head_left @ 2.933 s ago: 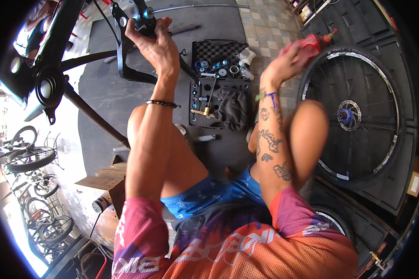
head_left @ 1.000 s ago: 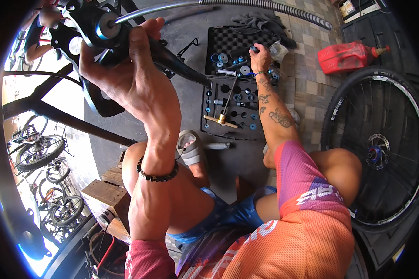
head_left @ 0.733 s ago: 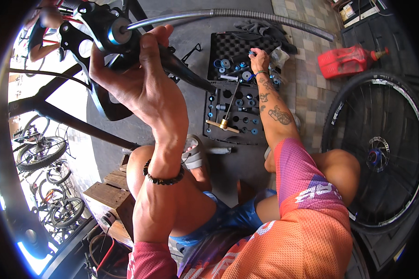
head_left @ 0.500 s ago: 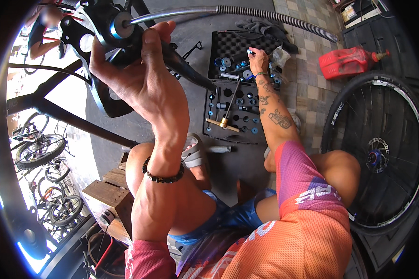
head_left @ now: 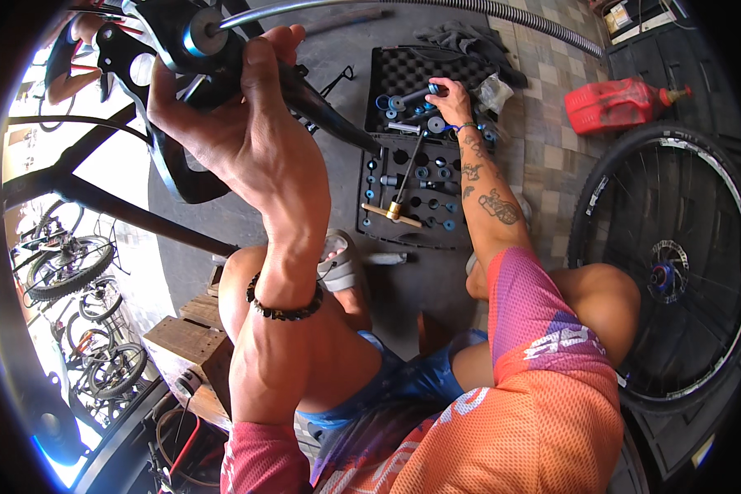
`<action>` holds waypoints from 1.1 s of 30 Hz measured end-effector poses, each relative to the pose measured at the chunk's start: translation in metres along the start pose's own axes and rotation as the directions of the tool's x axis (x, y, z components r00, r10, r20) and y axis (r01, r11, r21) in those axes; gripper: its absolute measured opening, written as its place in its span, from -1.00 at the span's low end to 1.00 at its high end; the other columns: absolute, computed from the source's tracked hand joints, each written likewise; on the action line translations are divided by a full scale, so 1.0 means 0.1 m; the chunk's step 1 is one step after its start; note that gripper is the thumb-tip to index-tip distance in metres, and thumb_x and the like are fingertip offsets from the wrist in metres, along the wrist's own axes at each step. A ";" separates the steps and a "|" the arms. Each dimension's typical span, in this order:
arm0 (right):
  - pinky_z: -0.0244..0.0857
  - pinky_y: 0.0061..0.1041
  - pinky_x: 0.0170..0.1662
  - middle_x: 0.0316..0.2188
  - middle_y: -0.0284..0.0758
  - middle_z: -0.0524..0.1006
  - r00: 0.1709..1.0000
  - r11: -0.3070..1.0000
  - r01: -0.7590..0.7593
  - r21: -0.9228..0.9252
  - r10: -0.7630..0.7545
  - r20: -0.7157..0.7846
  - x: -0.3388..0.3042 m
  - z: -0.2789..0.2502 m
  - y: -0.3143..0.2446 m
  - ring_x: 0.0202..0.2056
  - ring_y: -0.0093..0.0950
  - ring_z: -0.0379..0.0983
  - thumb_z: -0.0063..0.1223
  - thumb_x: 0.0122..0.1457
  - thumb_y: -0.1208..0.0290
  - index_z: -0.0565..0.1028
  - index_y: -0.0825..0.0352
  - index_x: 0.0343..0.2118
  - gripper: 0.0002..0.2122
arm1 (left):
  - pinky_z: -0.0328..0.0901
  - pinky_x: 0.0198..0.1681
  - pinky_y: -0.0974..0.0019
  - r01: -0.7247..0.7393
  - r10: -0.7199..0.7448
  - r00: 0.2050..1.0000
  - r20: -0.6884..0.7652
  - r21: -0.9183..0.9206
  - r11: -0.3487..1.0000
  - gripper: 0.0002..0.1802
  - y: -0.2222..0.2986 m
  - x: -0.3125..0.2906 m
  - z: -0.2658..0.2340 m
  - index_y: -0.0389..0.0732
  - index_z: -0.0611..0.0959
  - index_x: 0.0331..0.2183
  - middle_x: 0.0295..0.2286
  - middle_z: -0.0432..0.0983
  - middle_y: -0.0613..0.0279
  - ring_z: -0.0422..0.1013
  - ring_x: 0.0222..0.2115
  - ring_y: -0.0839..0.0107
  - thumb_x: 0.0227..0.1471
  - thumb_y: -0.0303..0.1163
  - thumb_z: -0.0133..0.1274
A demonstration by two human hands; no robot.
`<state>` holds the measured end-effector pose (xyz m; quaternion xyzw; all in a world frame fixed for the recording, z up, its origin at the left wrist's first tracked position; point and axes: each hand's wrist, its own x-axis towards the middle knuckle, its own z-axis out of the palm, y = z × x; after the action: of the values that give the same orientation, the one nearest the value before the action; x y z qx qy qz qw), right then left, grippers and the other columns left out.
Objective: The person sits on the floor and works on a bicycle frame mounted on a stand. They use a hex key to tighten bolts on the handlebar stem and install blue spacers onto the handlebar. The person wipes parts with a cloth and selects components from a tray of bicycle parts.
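My left hand (head_left: 276,152) is wrapped around the black bicycle frame (head_left: 325,115) at upper left, thumb up beside a silver disc with a blue rim (head_left: 203,33). From that disc a metal rod with a threaded length (head_left: 519,18) runs to the right. Over an open tool case (head_left: 369,216), my right hand (head_left: 455,105) pinches a small dark cylinder with a blue ring (head_left: 434,90). Loose blue and silver round pieces lie below those fingers. Across the case's cut-out tray rests a rod with a brass-coloured T-handle (head_left: 393,212).
A red jug (head_left: 609,107) stands at right, above a bicycle wheel (head_left: 665,272). Beyond the case lie a dark cloth (head_left: 461,45) and a clear plastic bag (head_left: 492,95). A wooden box (head_left: 185,342) is by my left knee. Bicycles (head_left: 70,263) and another person's arm (head_left: 62,82) are at left.
My right hand has shifted slightly left over the case, and the dark cylinder now shows in its fingers. My left hand keeps its hold on the frame; the whole view has shifted a little.
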<state>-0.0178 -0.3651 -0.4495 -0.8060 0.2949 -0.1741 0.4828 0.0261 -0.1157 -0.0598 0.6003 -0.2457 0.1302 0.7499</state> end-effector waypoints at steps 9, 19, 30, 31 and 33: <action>0.52 -0.47 -0.06 -0.20 -0.35 0.70 0.994 0.950 -0.102 0.295 0.110 -0.010 -0.02 -0.13 0.06 -0.22 -0.51 0.63 0.48 -0.03 0.58 0.61 0.29 0.00 -0.53 | 0.54 -0.05 0.04 0.064 -0.064 0.997 0.030 0.006 0.998 -0.44 0.05 0.04 0.01 -0.14 0.10 0.19 -0.22 0.71 -0.15 0.68 -0.18 -0.02 0.38 -0.46 0.07; 0.52 -0.45 -0.05 -0.18 -0.30 0.69 0.991 0.994 -0.083 0.074 0.090 -0.095 0.00 -0.13 0.10 -0.18 -0.45 0.63 0.47 -0.02 0.61 0.61 0.30 0.00 -0.54 | 0.55 -0.05 0.03 0.014 -0.014 1.000 0.025 0.013 1.000 -0.43 0.02 0.02 0.01 -0.13 0.09 0.17 -0.22 0.71 -0.18 0.68 -0.17 -0.06 0.37 -0.45 0.09; 0.50 -0.24 0.07 -0.12 -0.17 0.64 0.998 0.973 0.004 -0.231 0.012 0.067 -0.06 -0.03 -0.14 -0.05 -0.20 0.61 0.48 0.00 0.45 0.65 0.20 0.04 -0.54 | 0.56 -0.02 0.00 0.065 -0.065 0.997 0.047 0.006 0.998 -0.39 0.10 0.00 -0.06 -0.12 0.05 0.20 -0.22 0.70 -0.20 0.69 -0.18 -0.06 0.37 -0.47 0.08; 0.49 -0.23 0.09 -0.12 -0.18 0.64 0.996 0.962 0.003 -0.273 0.021 0.085 -0.06 -0.07 -0.13 -0.04 -0.19 0.61 0.48 0.00 0.43 0.65 0.20 0.03 -0.54 | 0.56 -0.02 0.00 0.072 -0.072 0.997 0.042 -0.001 0.997 -0.38 0.09 0.00 -0.05 -0.12 0.04 0.21 -0.21 0.70 -0.20 0.69 -0.18 -0.06 0.37 -0.47 0.08; 0.48 -0.21 0.09 -0.09 -0.13 0.62 0.984 0.980 -0.012 -0.200 0.046 0.170 -0.03 -0.18 -0.11 -0.01 -0.12 0.59 0.49 -0.01 0.43 0.64 0.19 0.02 -0.54 | 0.56 -0.02 -0.02 0.052 -0.050 0.997 0.056 -0.028 0.998 -0.35 0.06 0.00 -0.06 -0.13 0.02 0.23 -0.22 0.70 -0.20 0.69 -0.19 -0.06 0.37 -0.47 0.08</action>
<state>-0.0273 -0.3712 -0.4313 -0.8577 0.2793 -0.0657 0.4266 0.0245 -0.1085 -0.0559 0.5985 -0.2528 0.0905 0.7548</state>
